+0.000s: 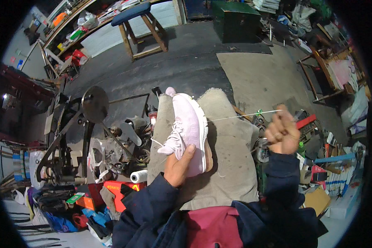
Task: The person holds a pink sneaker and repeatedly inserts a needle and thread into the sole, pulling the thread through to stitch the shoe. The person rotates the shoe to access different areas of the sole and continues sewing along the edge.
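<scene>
A pale pink sneaker (189, 120) with white laces and a white sole lies over my lap on a beige apron (231, 153). My left hand (178, 167) grips it near the laces, thumb on its side; the other fingers are hidden. From the edge of the sole a white thread (235, 117) runs taut to the right. Its far end is in my right hand (283, 131), which is raised with fingers curled and slightly blurred. Another small pink piece (170, 91) shows beyond the sneaker; I cannot tell whether it is a second shoe.
On the left stands a black metal machine with a round wheel (95, 104). A white thread spool (139, 176) sits beside a red box (119, 193). Tools and clutter crowd both sides. A blue-topped stool (132, 14) and a dark green chest (236, 24) stand farther off.
</scene>
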Available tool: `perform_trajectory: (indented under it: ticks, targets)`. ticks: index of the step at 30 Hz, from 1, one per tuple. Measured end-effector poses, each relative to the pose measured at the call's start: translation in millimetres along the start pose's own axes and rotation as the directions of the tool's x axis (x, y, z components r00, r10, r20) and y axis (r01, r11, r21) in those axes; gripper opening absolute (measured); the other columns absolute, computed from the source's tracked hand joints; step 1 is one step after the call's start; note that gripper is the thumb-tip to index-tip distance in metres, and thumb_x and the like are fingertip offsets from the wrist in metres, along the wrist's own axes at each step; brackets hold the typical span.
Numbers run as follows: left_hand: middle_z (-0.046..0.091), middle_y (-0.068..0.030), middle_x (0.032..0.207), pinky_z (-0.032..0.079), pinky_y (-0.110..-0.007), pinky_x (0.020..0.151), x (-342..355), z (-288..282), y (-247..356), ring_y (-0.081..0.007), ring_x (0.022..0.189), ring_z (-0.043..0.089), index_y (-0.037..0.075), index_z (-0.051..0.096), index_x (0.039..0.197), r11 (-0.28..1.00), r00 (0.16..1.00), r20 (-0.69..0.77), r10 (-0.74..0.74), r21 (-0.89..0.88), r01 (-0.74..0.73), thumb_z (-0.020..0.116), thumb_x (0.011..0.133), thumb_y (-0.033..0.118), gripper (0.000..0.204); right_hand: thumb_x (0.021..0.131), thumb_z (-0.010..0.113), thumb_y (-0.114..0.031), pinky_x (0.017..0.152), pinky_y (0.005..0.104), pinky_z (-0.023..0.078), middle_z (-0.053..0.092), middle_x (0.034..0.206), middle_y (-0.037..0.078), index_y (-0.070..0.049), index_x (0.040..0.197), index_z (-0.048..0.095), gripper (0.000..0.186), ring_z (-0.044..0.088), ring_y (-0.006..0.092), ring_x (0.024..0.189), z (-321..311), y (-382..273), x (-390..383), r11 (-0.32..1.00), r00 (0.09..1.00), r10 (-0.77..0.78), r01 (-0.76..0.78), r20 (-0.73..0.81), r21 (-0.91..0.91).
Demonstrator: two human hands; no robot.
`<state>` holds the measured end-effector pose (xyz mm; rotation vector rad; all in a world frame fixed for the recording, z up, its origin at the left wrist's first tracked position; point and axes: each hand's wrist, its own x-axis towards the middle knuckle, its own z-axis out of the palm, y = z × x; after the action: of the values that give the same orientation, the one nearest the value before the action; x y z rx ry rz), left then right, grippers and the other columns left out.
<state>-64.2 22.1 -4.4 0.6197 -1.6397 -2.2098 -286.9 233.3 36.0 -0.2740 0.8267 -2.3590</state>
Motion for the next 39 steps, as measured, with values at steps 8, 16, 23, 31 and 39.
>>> perform_trajectory:
  ticks: [8,16,23,31,39]
  targets:
    - [0.054,-0.0108,0.136,0.039,-0.033,0.105,16.5,-0.9,10.2,-0.0196,0.122,0.051,-0.004,0.042,0.143,0.985,0.991,-0.113,-0.073,-0.166,0.053,0.063,0.098,0.038,0.065,0.099,0.061,-0.02,0.039,0.0235,0.02,0.031,0.057,-0.005,-0.008,0.094,0.046,0.02,0.025,0.004,0.041,15.8,-26.5,-35.7,0.986,0.977,-0.104,0.126,0.188,-0.11]
    - [0.06,-0.0104,0.131,0.044,-0.04,0.104,40.4,-22.7,44.5,-0.0232,0.119,0.058,0.0,0.049,0.138,0.807,0.969,-0.24,0.052,-0.561,-0.182,0.053,0.102,0.034,0.05,0.09,0.067,-0.01,0.046,0.0235,0.027,0.048,0.061,-0.001,0.001,0.088,0.06,0.013,0.035,0.0062,0.047,38.1,72.9,-79.8,0.815,0.824,0.561,-0.534,0.079,-0.223]
    - [0.059,-0.0141,0.135,0.044,-0.044,0.107,31.1,-32.1,52.4,-0.0279,0.121,0.058,0.0,0.048,0.139,0.674,0.969,-0.214,0.123,-0.699,-0.24,0.049,0.104,0.032,0.048,0.096,0.062,-0.015,0.044,0.0238,0.024,0.038,0.057,-0.005,-0.002,0.087,0.057,0.017,0.031,0.0039,0.044,20.2,105.3,-60.9,0.668,0.695,0.719,-0.689,0.006,-0.282]
    - [0.055,-0.0204,0.139,0.042,-0.046,0.109,-4.6,-44.2,38.3,-0.0342,0.123,0.058,-0.004,0.036,0.147,0.826,0.997,0.076,-0.022,-0.561,0.061,0.072,0.083,0.033,0.082,0.097,0.062,-0.021,0.04,0.0237,0.02,0.033,0.058,-0.008,-0.01,0.081,0.053,0.022,0.026,0.0033,0.044,11.9,87.4,-8.1,0.583,0.609,0.791,-0.725,0.053,-0.366]
    - [0.053,-0.016,0.141,0.033,-0.036,0.112,-23.7,-35.9,52.8,-0.027,0.131,0.05,-0.006,0.037,0.147,0.949,0.897,0.415,-0.154,-0.191,0.251,0.077,0.077,0.032,0.089,0.098,0.061,-0.025,0.045,0.0248,0.035,0.058,0.067,-0.001,-0.005,0.092,0.068,0.022,0.048,0.0075,0.051,24.6,72.3,52.6,0.764,0.797,0.589,-0.498,0.13,-0.41]
